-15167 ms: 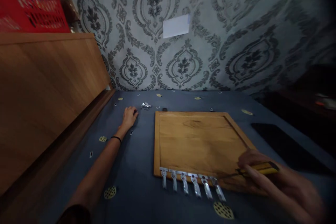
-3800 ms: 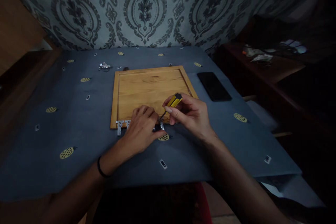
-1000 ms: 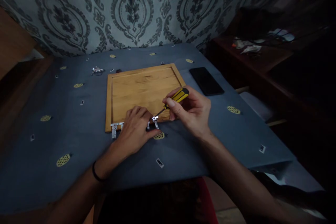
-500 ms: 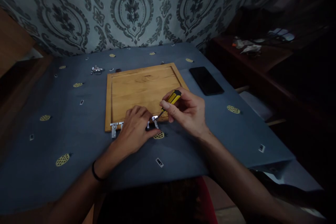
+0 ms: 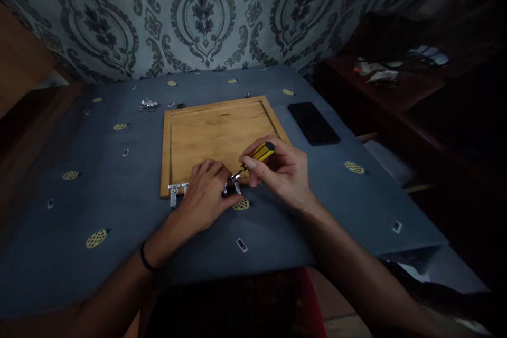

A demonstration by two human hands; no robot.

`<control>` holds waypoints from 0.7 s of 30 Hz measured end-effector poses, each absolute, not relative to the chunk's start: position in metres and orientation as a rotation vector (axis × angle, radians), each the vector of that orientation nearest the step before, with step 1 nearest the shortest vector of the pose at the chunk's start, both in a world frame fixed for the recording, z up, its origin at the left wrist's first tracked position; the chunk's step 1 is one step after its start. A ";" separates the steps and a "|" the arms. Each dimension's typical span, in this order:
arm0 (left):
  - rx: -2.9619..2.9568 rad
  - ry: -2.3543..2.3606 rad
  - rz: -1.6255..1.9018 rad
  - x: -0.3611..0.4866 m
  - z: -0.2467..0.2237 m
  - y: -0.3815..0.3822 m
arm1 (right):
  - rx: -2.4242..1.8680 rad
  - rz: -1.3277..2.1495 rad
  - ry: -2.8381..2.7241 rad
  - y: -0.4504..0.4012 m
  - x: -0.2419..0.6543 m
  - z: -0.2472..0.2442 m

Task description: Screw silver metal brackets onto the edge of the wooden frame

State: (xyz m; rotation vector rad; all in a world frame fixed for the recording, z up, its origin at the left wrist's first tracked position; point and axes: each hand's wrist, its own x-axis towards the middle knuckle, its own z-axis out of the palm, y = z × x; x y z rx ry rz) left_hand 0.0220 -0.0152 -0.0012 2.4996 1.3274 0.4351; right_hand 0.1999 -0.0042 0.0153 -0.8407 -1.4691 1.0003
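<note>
A framed wooden panel point(image 5: 222, 134), like a small cabinet door, lies flat on the table. My right hand point(image 5: 281, 169) grips a yellow-and-black screwdriver point(image 5: 261, 152) between thumb and fingers; its tip points down-left onto a metal hinge point(image 5: 237, 187) at the panel's near edge. Over that same edge lies my left hand point(image 5: 206, 190), its thumb and fingers closed around the hinge, which they partly hide. Another metal hinge point(image 5: 173, 195) sits at the panel's near left corner, just left of my left hand.
Several loose metal pieces point(image 5: 148, 104) lie behind the panel to the left. To its right is a black phone point(image 5: 313, 123). A blue pineapple-print cloth point(image 5: 130, 185) covers the table. A brown surface with clutter point(image 5: 380, 74) stands at right, and a patterned curtain point(image 5: 158, 16) hangs behind.
The screwdriver now leans a little lower, and its handle has turned slightly in my right hand. My left hand stays in place; the whole view has shifted slightly.
</note>
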 end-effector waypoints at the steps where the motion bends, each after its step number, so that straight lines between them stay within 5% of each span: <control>1: 2.503 1.329 0.432 0.022 -0.001 -0.015 | -0.853 0.960 -1.445 -0.005 0.200 0.017; 21: 2.503 1.328 0.431 0.022 0.000 -0.016 | -0.869 0.936 -1.450 -0.005 0.202 0.018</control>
